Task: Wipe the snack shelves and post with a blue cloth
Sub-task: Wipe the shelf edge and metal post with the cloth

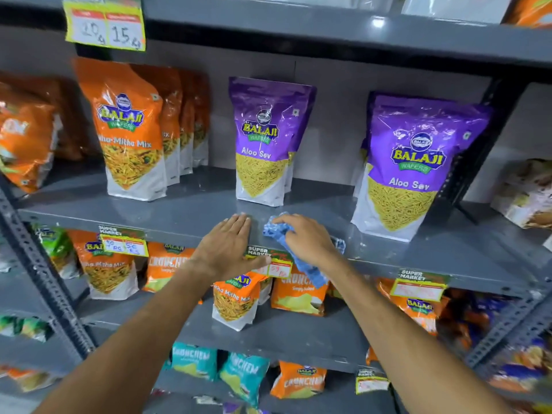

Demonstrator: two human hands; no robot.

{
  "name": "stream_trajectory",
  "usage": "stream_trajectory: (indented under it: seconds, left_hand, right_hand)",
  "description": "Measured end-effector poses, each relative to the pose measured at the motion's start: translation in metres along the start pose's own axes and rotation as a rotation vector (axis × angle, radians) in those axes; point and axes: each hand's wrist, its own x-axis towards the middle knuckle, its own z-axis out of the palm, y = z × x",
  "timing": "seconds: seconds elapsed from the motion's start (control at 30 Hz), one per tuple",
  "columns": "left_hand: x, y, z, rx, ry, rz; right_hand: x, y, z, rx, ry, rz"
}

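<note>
A grey metal snack shelf [191, 213] runs across the middle of the head view. My right hand [307, 240] is shut on a crumpled blue cloth [276, 230], pressing it onto the shelf's front edge; part of the cloth hangs down over the edge. My left hand [230, 246] lies flat, fingers together, on the shelf edge just left of the cloth, holding nothing. A purple Aloo Sev pouch [263, 144] stands right behind both hands. A perforated grey post [38, 264] rises at the left, another post [475, 162] at the right.
Orange Mitha Mix pouches [131, 130] stand left on the shelf, a second purple Aloo Sev pouch [412, 168] right. Price tags [270, 261] hang along the shelf edge under my hands. Lower shelves [298, 330] hold orange and teal snack bags. An upper shelf [328, 28] carries a yellow price card [106, 23].
</note>
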Motion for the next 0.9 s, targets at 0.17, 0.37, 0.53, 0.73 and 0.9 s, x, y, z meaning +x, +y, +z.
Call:
stream_trajectory:
  seconds: [0.17, 0.37, 0.53, 0.73, 0.9]
  left_hand:
    - [-0.033, 0.027, 0.026, 0.05, 0.305, -0.006]
    - [-0.087, 0.068, 0.118, -0.002, 0.414, 0.171]
    - [-0.092, 0.092, 0.198, -0.053, 0.188, 0.199]
    - [-0.064, 0.103, 0.279, -0.099, -0.026, 0.18]
    - [-0.031, 0.116, 0.333, -0.157, -0.122, 0.129]
  right_hand:
    - [-0.073, 0.003, 0.011, -0.047, 0.143, -0.287]
    - [-0.132, 0.069, 0.071, -0.093, 0.021, -0.398]
    - [-0.155, 0.145, 0.136, -0.106, -0.148, -0.165]
    - [-0.146, 0.203, 0.198, -0.147, -0.274, -0.047]
    - [-0.131, 0.246, 0.247, -0.183, -0.247, -0.123]
